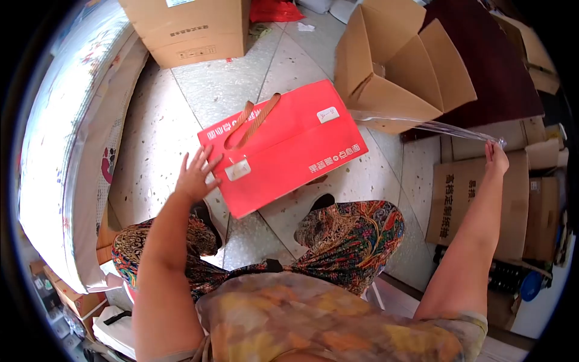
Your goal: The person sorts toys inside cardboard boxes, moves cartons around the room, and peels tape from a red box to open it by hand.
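Note:
A red box (pixel 283 151) with a brown ribbon handle (pixel 256 125) and two pale labels lies in front of my knees. My left hand (pixel 198 173) rests at its left edge with the fingers spread. Out to the right, my right hand (pixel 496 158) is closed on the end of a clear plastic strip (pixel 449 128). The strip is stretched from the right side of the red box, across the front of an open cardboard box, to my fingers.
The open cardboard box (pixel 392 90) stands beyond the red box to the right. A closed carton (pixel 193 33) is at the back left. A plastic-covered mattress (pixel 66 139) lines the left side. More cartons (pixel 476 202) stand at the right.

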Motion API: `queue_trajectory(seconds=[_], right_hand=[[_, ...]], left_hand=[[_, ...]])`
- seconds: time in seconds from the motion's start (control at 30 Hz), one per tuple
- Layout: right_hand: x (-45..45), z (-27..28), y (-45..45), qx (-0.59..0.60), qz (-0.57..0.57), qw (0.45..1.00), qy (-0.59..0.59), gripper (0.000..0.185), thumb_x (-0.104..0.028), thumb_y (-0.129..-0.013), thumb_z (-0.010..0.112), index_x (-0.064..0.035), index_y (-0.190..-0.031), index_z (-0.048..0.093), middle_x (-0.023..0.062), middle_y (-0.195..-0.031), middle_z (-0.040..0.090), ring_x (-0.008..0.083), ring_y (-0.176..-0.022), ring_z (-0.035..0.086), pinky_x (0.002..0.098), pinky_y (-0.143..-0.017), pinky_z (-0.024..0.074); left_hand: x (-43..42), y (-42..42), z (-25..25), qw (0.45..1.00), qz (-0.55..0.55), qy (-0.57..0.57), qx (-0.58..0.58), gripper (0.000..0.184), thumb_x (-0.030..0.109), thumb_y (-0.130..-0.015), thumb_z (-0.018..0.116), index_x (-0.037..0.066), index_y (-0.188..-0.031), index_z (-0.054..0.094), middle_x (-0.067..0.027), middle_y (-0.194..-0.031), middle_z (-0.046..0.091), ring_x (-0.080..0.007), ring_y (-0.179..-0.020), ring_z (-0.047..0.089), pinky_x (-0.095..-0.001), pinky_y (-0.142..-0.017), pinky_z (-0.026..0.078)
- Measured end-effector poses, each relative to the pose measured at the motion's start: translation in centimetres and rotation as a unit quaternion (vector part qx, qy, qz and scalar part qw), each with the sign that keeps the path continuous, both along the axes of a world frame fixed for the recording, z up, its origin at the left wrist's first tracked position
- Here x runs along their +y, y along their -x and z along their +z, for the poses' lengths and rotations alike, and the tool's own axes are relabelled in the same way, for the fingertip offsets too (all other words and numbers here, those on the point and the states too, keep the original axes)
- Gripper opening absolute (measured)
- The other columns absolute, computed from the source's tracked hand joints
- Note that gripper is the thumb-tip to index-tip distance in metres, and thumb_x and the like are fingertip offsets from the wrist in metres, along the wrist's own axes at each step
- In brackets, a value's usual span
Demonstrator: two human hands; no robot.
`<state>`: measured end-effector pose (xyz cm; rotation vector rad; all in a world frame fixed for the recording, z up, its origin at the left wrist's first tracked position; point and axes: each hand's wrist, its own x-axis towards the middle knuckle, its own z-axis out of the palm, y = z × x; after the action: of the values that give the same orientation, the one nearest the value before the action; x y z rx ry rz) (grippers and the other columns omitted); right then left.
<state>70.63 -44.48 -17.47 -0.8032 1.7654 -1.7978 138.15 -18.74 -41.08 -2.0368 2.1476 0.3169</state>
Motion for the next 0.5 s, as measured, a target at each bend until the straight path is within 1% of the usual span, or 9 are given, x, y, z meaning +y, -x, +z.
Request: queue_trajectory(seconds=[0.07, 0.13, 0.17, 0.2, 0.23, 0.27, 0.4, 0.47, 0.5], right_hand=[[2.7, -0.8, 3.1, -0.004, -0.024, 1.000, -0.017, 0.014, -0.004, -0.082, 0.048, 0.0091, -0.089, 0.049, 0.0139, -0.084, 0.057, 0.0223, -0.072, 0.061, 0.0232, -0.061, 0.0535], [5.4, -1.6, 5.6, 0.020, -0.078, 0.995, -0.065, 0.014, -0.005, -0.082, 0.050, 0.0071, -0.090, 0.050, 0.0133, -0.084, 0.058, 0.0211, -0.071, 0.061, 0.0201, -0.054, 0.0509], [6.6, -2.0, 6.8, 0.025, -0.081, 0.992, -0.091, 0.014, -0.005, -0.082, 0.051, 0.0065, -0.090, 0.050, 0.0142, -0.084, 0.058, 0.0201, -0.069, 0.061, 0.0197, -0.050, 0.0484], [7.6, -2.9, 9.1, 0.022, -0.088, 0.992, -0.092, 0.014, -0.005, -0.082, 0.051, 0.0065, -0.090, 0.050, 0.0142, -0.084, 0.058, 0.0201, -0.069, 0.061, 0.0197, -0.050, 0.0484], [8.5, -4.5, 12.2, 0.000, -0.097, 0.992, -0.082, 0.014, -0.004, -0.082, 0.051, 0.0073, -0.090, 0.050, 0.0146, -0.084, 0.058, 0.0207, -0.068, 0.061, 0.0216, -0.052, 0.0500], [9.6, -6.0, 14.1, -0.022, -0.106, 0.992, -0.072, 0.014, -0.003, -0.081, 0.051, 0.0081, -0.090, 0.049, 0.0150, -0.083, 0.058, 0.0214, -0.066, 0.060, 0.0235, -0.054, 0.0516], [14.2, -11.8, 17.3, -0.080, -0.109, 0.990, -0.044, 0.016, -0.002, -0.081, 0.051, 0.0101, -0.090, 0.047, 0.0172, -0.086, 0.056, 0.0237, -0.069, 0.059, 0.0269, -0.059, 0.0539], [15.1, -14.9, 17.8, -0.133, -0.147, 0.979, -0.038, 0.021, 0.000, -0.083, 0.046, 0.0124, -0.100, 0.044, 0.0194, -0.091, 0.055, 0.0245, -0.079, 0.059, 0.0267, -0.065, 0.0550], [15.8, -16.6, 17.6, -0.131, -0.174, 0.975, -0.031, 0.019, 0.000, -0.083, 0.045, 0.0121, -0.098, 0.044, 0.0187, -0.089, 0.055, 0.0246, -0.078, 0.059, 0.0265, -0.065, 0.0547]], left_hand=[[-1.9, -1.1, 0.7, 0.999, -0.019, -0.036, -0.022, 0.062, 0.049, -0.079, 0.044, 0.031, -0.132, 0.021, -0.0017, -0.141, 0.006, -0.0193, -0.130, 0.006, -0.0457, -0.103, 0.006], [-3.7, -1.6, 1.2, 0.996, -0.028, -0.064, -0.056, 0.062, 0.046, -0.078, 0.047, 0.034, -0.132, 0.019, -0.0001, -0.141, 0.003, -0.0187, -0.130, 0.004, -0.0460, -0.103, 0.005], [-4.4, -1.5, 1.6, 0.995, -0.030, -0.065, -0.072, 0.061, 0.045, -0.079, 0.048, 0.036, -0.132, 0.019, -0.0005, -0.141, 0.004, -0.0181, -0.130, 0.005, -0.0466, -0.103, 0.005], [-5.0, -1.3, 2.1, 0.994, -0.031, -0.066, -0.087, 0.060, 0.044, -0.079, 0.048, 0.037, -0.131, 0.020, -0.0008, -0.141, 0.006, -0.0176, -0.130, 0.005, -0.0472, -0.103, 0.004], [-5.7, -0.6, 2.9, 0.992, -0.015, -0.083, -0.096, 0.060, 0.039, -0.080, 0.050, 0.039, -0.131, 0.018, -0.0012, -0.141, 0.005, -0.0171, -0.130, 0.004, -0.0478, -0.103, 0.003], [-6.1, -0.2, 2.9, 0.991, -0.007, -0.083, -0.100, 0.060, 0.037, -0.080, 0.050, 0.039, -0.131, 0.017, -0.0014, -0.141, 0.006, -0.0172, -0.130, 0.002, -0.0480, -0.103, 0.001], [-6.7, 1.8, 3.6, 0.986, 0.017, -0.102, -0.131, 0.061, 0.034, -0.081, 0.050, 0.040, -0.131, 0.015, -0.0018, -0.141, 0.008, -0.0173, -0.130, 0.003, -0.0480, -0.103, 0.001], [-6.7, 2.2, 3.8, 0.984, 0.031, -0.102, -0.144, 0.062, 0.033, -0.081, 0.050, 0.040, -0.131, 0.015, -0.0020, -0.141, 0.008, -0.0174, -0.130, 0.003, -0.0481, -0.103, 0.001], [-6.5, 2.3, 3.5, 0.983, 0.044, -0.097, -0.150, 0.062, 0.032, -0.081, 0.051, 0.040, -0.131, 0.015, -0.0021, -0.141, 0.009, -0.0175, -0.130, 0.004, -0.0481, -0.103, 0.001]])
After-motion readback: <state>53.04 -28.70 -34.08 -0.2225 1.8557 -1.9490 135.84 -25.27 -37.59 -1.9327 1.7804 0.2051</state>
